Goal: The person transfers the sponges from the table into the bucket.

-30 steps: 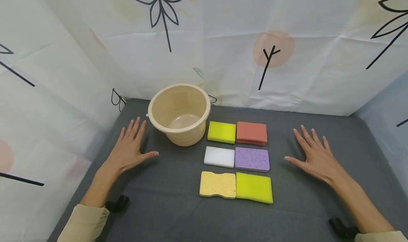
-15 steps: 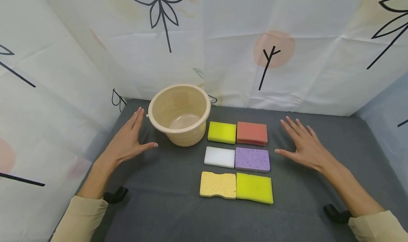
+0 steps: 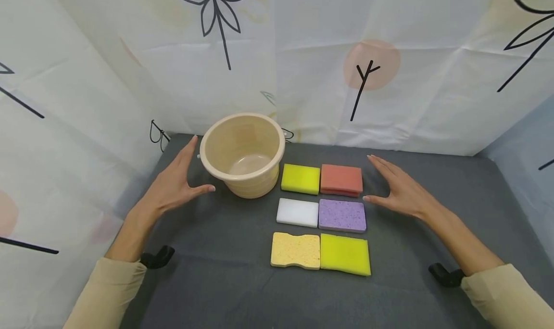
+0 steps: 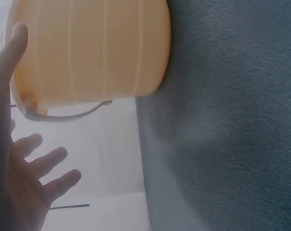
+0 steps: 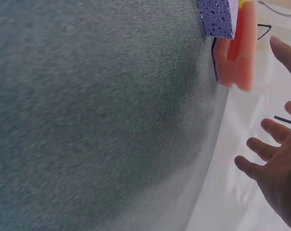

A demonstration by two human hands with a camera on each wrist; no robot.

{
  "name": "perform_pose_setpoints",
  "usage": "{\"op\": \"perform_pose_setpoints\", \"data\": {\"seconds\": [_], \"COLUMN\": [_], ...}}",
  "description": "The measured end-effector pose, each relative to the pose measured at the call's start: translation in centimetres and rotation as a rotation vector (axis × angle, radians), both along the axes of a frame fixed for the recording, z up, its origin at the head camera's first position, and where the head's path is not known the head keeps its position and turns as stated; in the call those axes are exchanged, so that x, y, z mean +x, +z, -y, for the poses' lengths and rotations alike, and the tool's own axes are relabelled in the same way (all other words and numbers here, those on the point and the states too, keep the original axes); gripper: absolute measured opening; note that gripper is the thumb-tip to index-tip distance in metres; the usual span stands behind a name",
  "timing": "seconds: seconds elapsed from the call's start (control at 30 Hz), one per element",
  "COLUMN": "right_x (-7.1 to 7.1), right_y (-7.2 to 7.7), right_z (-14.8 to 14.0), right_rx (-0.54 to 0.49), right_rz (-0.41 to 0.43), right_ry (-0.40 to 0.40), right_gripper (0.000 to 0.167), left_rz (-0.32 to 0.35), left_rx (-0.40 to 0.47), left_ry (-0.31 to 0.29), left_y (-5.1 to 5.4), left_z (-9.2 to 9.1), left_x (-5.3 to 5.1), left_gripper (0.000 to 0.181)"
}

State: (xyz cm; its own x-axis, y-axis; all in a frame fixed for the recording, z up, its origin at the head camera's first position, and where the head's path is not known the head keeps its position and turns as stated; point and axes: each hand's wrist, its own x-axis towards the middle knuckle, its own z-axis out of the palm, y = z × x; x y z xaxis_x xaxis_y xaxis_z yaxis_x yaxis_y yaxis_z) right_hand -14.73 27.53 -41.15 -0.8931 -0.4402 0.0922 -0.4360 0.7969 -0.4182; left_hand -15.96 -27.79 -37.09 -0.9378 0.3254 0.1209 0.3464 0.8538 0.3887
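Note:
A cream bucket (image 3: 255,182) with a thin handle (image 4: 70,117) stands upright near the back of the table. Beside its left side, my left hand (image 3: 170,187) is raised with thumb and fingers spread apart, holding nothing. My right hand (image 3: 404,189) hovers just right of a folded coral sponge cloth (image 3: 342,179) and a purple sponge (image 3: 342,216), its thumb apart from the fingers and nothing in it. Left of those lie a yellow-green pad (image 3: 300,179) and a white sponge (image 3: 297,213). Nearest the front are a wavy-edged yellow sponge (image 3: 296,250) and a larger yellow-green cloth (image 3: 345,254).
A dark grey cloth (image 3: 216,281) covers the table. White printed fabric (image 3: 311,79) hangs behind it and along both sides. Each wrist carries a black camera mount, seen as a left mount (image 3: 157,257) and a right mount (image 3: 446,275).
My right hand has moved left, up to the coral cloth and purple sponge. The left hand has turned on edge and its fingers have come together beside the bucket. The sponges and bucket stay put.

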Motion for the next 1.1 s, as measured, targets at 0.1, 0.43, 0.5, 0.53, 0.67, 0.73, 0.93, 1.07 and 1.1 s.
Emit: {"op": "perform_pose_setpoints", "data": {"seconds": [0.1,0.43,0.5,0.53,0.67,0.73,0.93,1.07,1.1], "right_x": [-0.5,-1.7,-2.0,-2.2,-2.8,-3.0,-3.1,-3.2,-3.2], "right_y": [0.0,-0.3,-0.4,-0.4,-0.8,-0.9,-1.2,-1.3,-1.3], "right_z": [0.4,1.6,1.9,2.1,2.6,2.8,3.4,3.6,3.7], "right_rx": [-0.016,-0.052,-0.053,-0.055,-0.072,-0.082,-0.097,-0.091,-0.090], "right_rz": [0.032,0.104,0.118,0.123,0.125,0.127,0.161,0.160,0.158], "right_ry": [0.004,0.014,0.014,0.016,0.036,0.048,0.069,0.072,0.073], "right_gripper": [0.103,0.100,0.099,0.099,0.096,0.095,0.087,0.083,0.082], "left_rz": [-0.008,0.038,0.057,0.070,0.126,0.146,0.221,0.249,0.250], "left_rx": [0.026,0.156,0.186,0.202,0.265,0.297,0.458,0.559,0.582], "left_ry": [-0.022,-0.118,-0.125,-0.128,-0.125,-0.128,-0.113,-0.081,-0.074], "left_y": [0.3,0.4,0.3,0.3,0.3,0.3,0.2,0.1,0.0], "left_z": [-0.3,-1.2,-1.4,-1.5,-1.6,-1.7,-1.9,-2.2,-2.3], "left_x": [-0.3,-1.7,-1.8,-1.9,-2.1,-2.2,-1.9,-1.6,-1.5], "left_gripper": [0.123,0.113,0.111,0.110,0.108,0.106,0.094,0.093,0.094]}}
